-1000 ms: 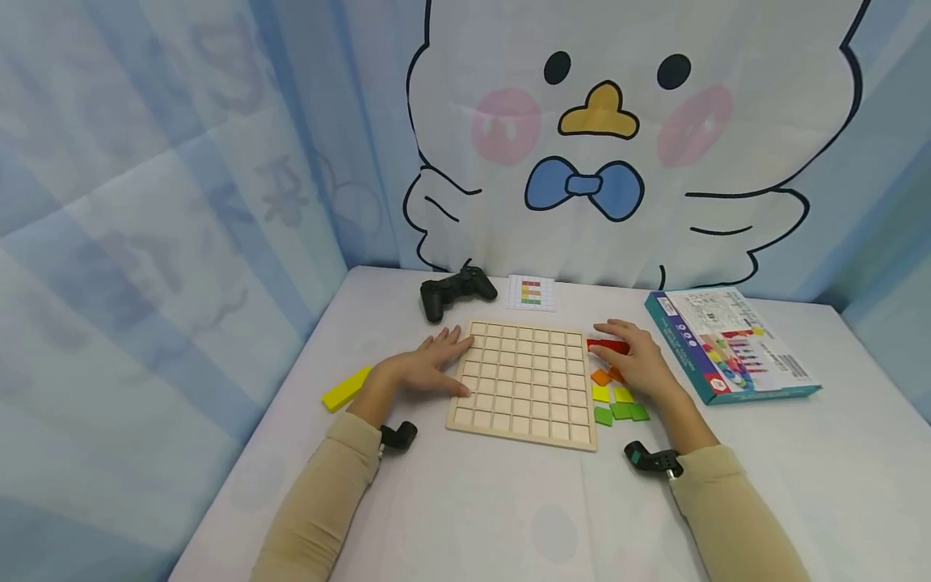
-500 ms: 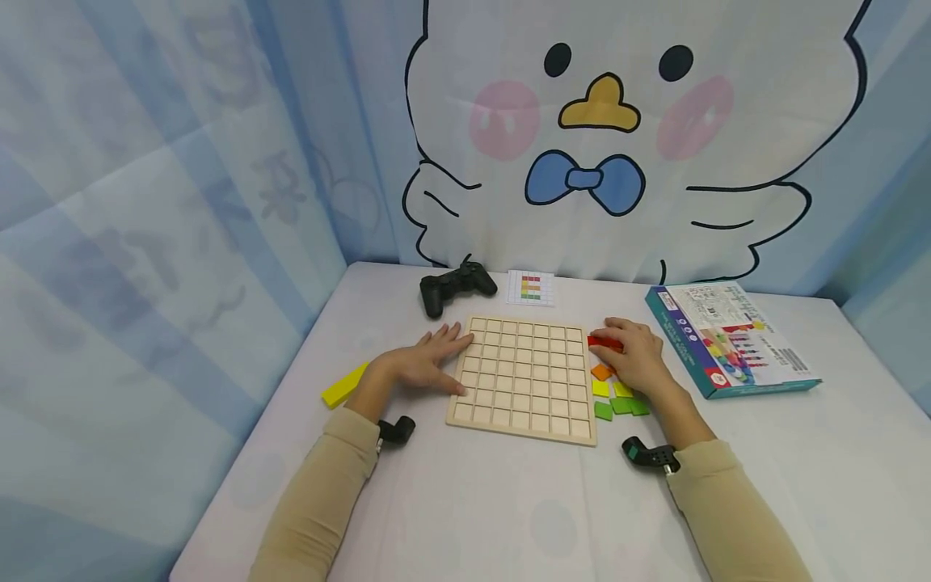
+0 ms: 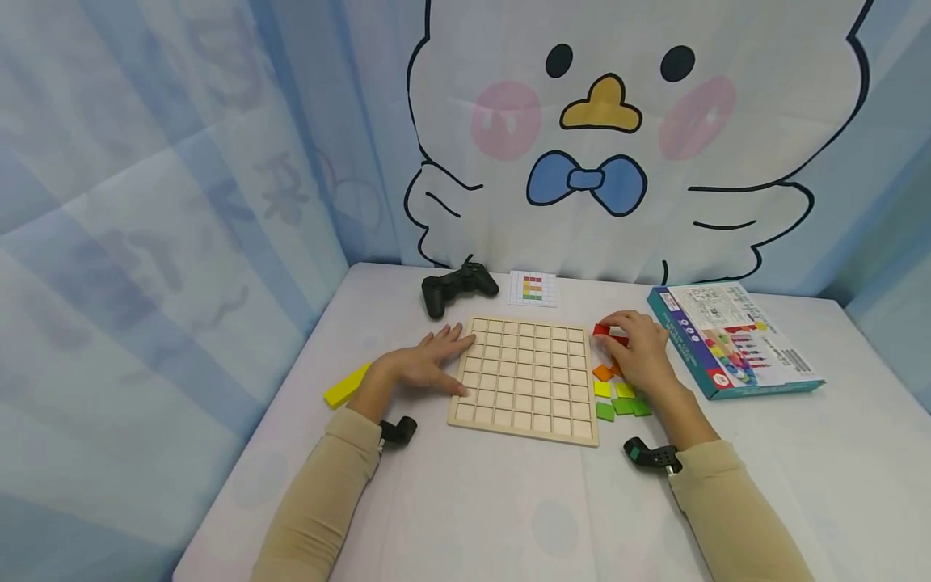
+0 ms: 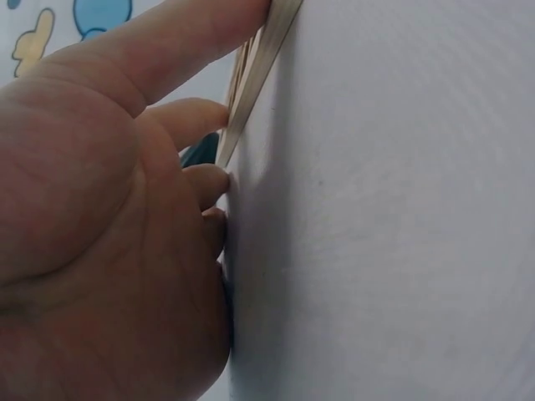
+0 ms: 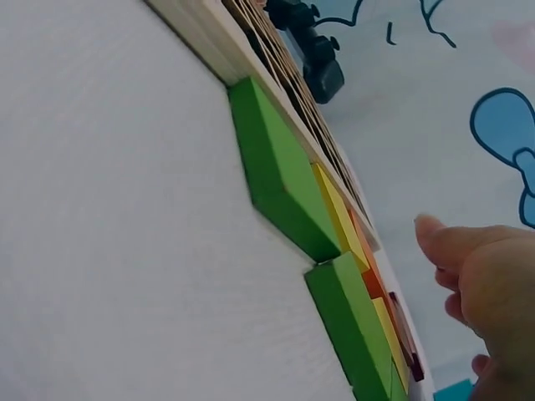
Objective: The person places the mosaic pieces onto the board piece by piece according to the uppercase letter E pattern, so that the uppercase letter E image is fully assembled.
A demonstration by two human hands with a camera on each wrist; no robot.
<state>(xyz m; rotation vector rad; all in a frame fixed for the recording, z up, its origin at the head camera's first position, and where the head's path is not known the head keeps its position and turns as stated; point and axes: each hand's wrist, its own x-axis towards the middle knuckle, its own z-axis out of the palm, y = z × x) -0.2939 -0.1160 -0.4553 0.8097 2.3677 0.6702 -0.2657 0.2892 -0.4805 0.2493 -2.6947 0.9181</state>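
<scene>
Left hand (image 3: 422,365), fingers loose, touches the board's (image 3: 532,378) left edge; right hand (image 3: 643,356), grip unclear, could brush red blocks (image 3: 600,330) askew.

Behind the surface (image 3: 502,493) there hangs a light blue backdrop (image 3: 378,48), on which a large white cartoon bird (image 3: 509,234) is printed. It has 2 black oval eyes (image 3: 559,61), 2 pink cheeks (image 3: 507,120), a yellow beak (image 3: 602,115), a blue bow tie (image 3: 553,179) and 2 wings (image 3: 440,217) with black outlines. To the left of the surface stands a side curtain (image 3: 160,323), pale blue and white, with faint blurred figures. To the right of the surface, a bluish cloth (image 3: 898,267) is partly seen. The surface itself is whitish, with pale grey spots and a shallow crease. The light is soft and rather even.
</scene>
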